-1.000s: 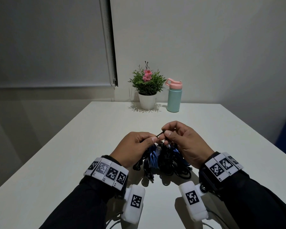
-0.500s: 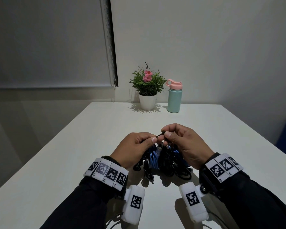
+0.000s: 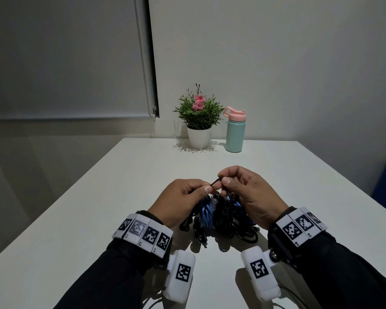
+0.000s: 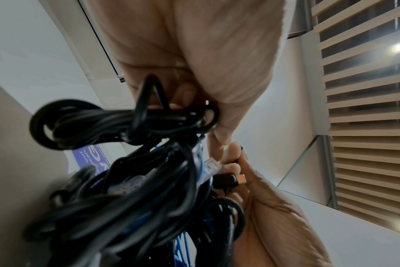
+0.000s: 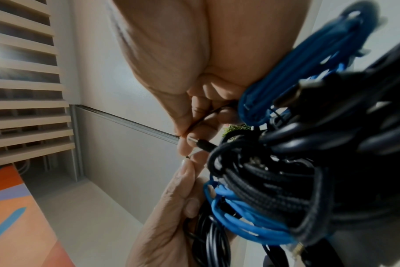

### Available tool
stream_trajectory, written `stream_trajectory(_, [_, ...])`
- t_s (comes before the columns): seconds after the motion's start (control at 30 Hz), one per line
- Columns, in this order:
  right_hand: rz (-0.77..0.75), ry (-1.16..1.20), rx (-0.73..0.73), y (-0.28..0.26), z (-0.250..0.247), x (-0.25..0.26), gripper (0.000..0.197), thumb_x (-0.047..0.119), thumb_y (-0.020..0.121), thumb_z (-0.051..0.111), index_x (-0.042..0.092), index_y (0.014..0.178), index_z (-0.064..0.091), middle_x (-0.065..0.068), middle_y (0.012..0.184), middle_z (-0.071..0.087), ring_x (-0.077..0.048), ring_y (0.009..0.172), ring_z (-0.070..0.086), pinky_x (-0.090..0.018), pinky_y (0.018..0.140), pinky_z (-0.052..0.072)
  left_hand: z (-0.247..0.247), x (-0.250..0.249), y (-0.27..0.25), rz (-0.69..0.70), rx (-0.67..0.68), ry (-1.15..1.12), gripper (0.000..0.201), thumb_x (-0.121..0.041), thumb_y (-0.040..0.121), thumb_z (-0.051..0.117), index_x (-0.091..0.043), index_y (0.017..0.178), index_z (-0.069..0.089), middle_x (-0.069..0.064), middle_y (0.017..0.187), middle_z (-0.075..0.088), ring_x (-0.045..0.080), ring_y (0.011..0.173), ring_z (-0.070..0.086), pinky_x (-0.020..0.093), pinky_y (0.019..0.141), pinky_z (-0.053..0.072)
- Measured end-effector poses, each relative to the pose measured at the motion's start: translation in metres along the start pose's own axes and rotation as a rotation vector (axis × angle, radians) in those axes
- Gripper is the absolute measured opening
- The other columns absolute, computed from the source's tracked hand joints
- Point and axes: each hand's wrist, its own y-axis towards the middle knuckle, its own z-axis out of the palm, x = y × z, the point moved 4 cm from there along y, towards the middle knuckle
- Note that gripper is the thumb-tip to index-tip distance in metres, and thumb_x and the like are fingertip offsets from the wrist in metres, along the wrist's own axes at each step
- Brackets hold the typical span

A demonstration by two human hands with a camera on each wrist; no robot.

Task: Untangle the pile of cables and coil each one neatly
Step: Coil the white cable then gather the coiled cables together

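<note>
Both hands pinch one thin black strand above a cable bundle that is far from sorted.

The white counter carries a potted plant and a mint bottle at its far edge, well apart from the work. Near the front, the pile of cables, black leads knotted with a blue cable, sits between the wrists. The left hand and right hand each pinch a thin black strand with thumb and forefinger, just above the pile. By my reading nothing is coiled yet: no cable lies separate, so freeing and winding each one remains.
</note>
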Motion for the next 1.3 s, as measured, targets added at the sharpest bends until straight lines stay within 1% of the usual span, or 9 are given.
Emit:
stream_trajectory(0.37, [0.001, -0.121, -0.016, -0.001, 0.001, 0.0, 0.008, 0.012, 0.094, 0.063, 0.015, 0.098, 0.069, -0.015, 0.093, 0.074, -0.015, 0.075, 0.064, -0.024, 0.071, 0.053, 0.001, 0.001, 0.001, 0.002, 0.002, -0.009, 0.021, -0.018, 0.101, 0.058, -0.016, 0.107, 0.078, -0.001, 0.099, 0.078, 0.017, 0.1, 0.071, 0.037, 0.096, 0.052])
stream_trajectory(0.5, [-0.035, -0.321, -0.044, -0.003, 0.006, 0.007, 0.007, 0.013, 0.091, 0.068, 0.016, 0.096, 0.072, -0.007, 0.089, 0.076, -0.01, 0.079, 0.068, -0.015, 0.07, 0.05, -0.001, 0.003, 0.001, 0.023, 0.022, 0.052, 0.02, -0.021, 0.101, 0.058, -0.018, 0.104, 0.078, -0.001, 0.095, 0.077, 0.014, 0.095, 0.071, 0.032, 0.088, 0.052])
stream_trajectory(0.67, [-0.14, -0.712, -0.092, -0.003, 0.016, 0.024, 0.008, 0.02, 0.085, 0.074, 0.028, 0.085, 0.074, 0.009, 0.086, 0.069, -0.002, 0.074, 0.059, -0.01, 0.069, 0.043, -0.004, 0.003, 0.001, 0.04, 0.028, 0.028, 0.019, -0.021, 0.101, 0.059, -0.018, 0.101, 0.077, 0.001, 0.093, 0.075, 0.009, 0.089, 0.068, 0.026, 0.085, 0.051])
stream_trajectory(0.77, [-0.204, -0.908, -0.135, -0.004, 0.017, 0.035, 0.007, 0.027, 0.082, 0.077, 0.033, 0.081, 0.073, 0.014, 0.088, 0.059, -0.004, 0.078, 0.054, -0.01, 0.069, 0.039, -0.003, -0.001, 0.001, 0.048, 0.002, -0.048, 0.02, -0.037, 0.096, 0.063, -0.024, 0.102, 0.077, -0.004, 0.096, 0.076, 0.009, 0.094, 0.07, 0.022, 0.084, 0.051])
stream_trajectory(0.87, [-0.211, -0.903, -0.082, -0.005, 0.02, 0.039, 0.004, 0.031, 0.083, 0.076, 0.028, 0.082, 0.074, 0.013, 0.083, 0.063, -0.005, 0.077, 0.058, -0.011, 0.068, 0.04, -0.004, -0.004, 0.002, 0.078, -0.052, -0.086, 0.028, -0.044, 0.087, 0.066, -0.023, 0.102, 0.077, -0.001, 0.097, 0.076, 0.011, 0.092, 0.07, 0.025, 0.084, 0.053])
stream_trajectory(0.97, [-0.227, -0.88, -0.043, -0.006, 0.022, 0.041, 0.012, 0.037, 0.082, 0.075, 0.025, 0.083, 0.074, 0.009, 0.082, 0.065, -0.006, 0.077, 0.059, -0.011, 0.068, 0.039, -0.004, -0.004, 0.005, 0.069, -0.061, -0.225, 0.036, -0.039, 0.082, 0.075, -0.02, 0.113, 0.074, 0.003, 0.1, 0.077, 0.017, 0.099, 0.072, 0.032, 0.091, 0.054])
stream_trajectory(1.03, [-0.243, -0.854, -0.037, -0.007, 0.025, 0.043, 0.015, 0.041, 0.079, 0.075, 0.026, 0.081, 0.073, 0.008, 0.083, 0.065, -0.007, 0.077, 0.058, -0.01, 0.068, 0.039, -0.003, -0.004, 0.006, 0.045, -0.047, -0.332, 0.044, -0.037, 0.077, 0.081, -0.018, 0.115, 0.073, 0.007, 0.095, 0.078, 0.019, 0.094, 0.074, 0.03, 0.088, 0.054])
stream_trajectory(1.13, [-0.271, -0.866, -0.037, -0.008, 0.027, 0.045, 0.01, 0.033, 0.082, 0.076, 0.024, 0.081, 0.072, 0.008, 0.082, 0.063, -0.007, 0.076, 0.057, -0.01, 0.068, 0.038, -0.003, -0.006, 0.006, 0.063, -0.031, -0.378, 0.029, -0.027, 0.078, 0.08, -0.015, 0.104, 0.077, 0.011, 0.097, 0.078, 0.023, 0.095, 0.075, 0.026, 0.084, 0.056])
stream_trajectory(1.3, [-0.269, -0.831, -0.015, -0.009, 0.026, 0.051, 0.006, 0.013, 0.09, 0.069, 0.017, 0.086, 0.069, 0.004, 0.085, 0.063, -0.008, 0.077, 0.056, -0.016, 0.07, 0.042, -0.005, -0.005, 0.005, 0.037, -0.064, -0.327, 0.008, -0.026, 0.076, 0.08, -0.023, 0.084, 0.08, 0.002, 0.083, 0.077, 0.01, 0.079, 0.071, 0.016, 0.07, 0.051])
